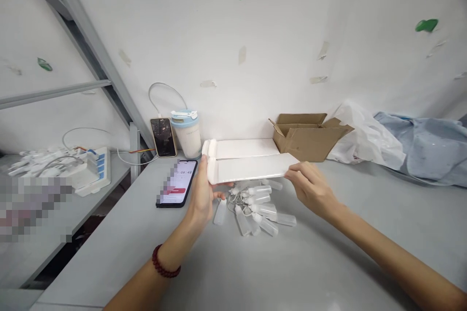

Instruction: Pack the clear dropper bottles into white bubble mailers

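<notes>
A long white flat panel [251, 167] with a thick rounded white piece at its left end is held above the table. My left hand [203, 192] is closed around that left end, the thumb at its edge and some fingertips showing underneath. At the opposite end, my right hand [310, 187] pinches the panel's right corner. Directly behind lies a second, similar white panel [248, 147]. Below and in front, several small translucent bottles [257, 199] with white caps and thin loops form a loose pile, partly hidden by the held panel.
A phone showing a timer [178, 184] lies at left. Behind it stand another phone [163, 137] and a blue-lidded cup [188, 133]. An open cardboard box [308, 138], a white plastic bag [368, 133] and blue cloth-like material [426, 148] are along the wall. A power strip [97, 170] sits far left.
</notes>
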Available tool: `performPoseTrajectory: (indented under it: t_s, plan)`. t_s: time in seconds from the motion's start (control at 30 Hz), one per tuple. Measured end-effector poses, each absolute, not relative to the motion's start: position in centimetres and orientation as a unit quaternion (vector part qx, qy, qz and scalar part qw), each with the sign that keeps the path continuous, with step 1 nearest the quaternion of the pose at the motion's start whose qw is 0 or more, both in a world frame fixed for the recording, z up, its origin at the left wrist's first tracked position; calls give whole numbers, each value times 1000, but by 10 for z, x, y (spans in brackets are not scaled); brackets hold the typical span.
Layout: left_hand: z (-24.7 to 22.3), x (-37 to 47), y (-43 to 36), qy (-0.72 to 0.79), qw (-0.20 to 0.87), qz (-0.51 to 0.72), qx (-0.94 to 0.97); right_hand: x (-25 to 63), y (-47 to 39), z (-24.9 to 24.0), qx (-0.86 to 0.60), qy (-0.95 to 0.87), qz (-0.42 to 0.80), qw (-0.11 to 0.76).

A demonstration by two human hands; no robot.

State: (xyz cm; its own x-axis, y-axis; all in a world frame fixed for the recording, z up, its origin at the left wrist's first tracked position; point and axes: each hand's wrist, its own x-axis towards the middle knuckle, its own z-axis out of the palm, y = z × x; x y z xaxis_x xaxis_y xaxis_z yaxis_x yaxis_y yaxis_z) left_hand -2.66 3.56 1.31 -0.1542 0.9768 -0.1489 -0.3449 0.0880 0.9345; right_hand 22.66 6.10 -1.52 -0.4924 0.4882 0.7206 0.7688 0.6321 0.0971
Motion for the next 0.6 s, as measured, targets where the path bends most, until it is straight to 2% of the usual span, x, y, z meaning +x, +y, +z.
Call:
performPoseTrajectory:
  t_s: [0.13, 0.23, 0.43, 0.53, 0.6]
  plan:
    - [12, -27, 35, 472, 549, 591, 355, 237, 49, -21, -304, -832, -245, 393]
    - [8, -24, 33, 487, 543, 577, 369, 232, 44, -19, -306, -842, -221, 387]
    - [4, -7, 18, 456, 580, 483, 473, 219, 24, -11, -319, -894, -172, 263]
    - [3, 2, 7, 416, 599, 402, 553, 217, 15, -7, -328, -919, -105, 190]
    - [2, 5, 2, 401, 598, 361, 592, 216, 12, -5, -330, -926, -60, 173]
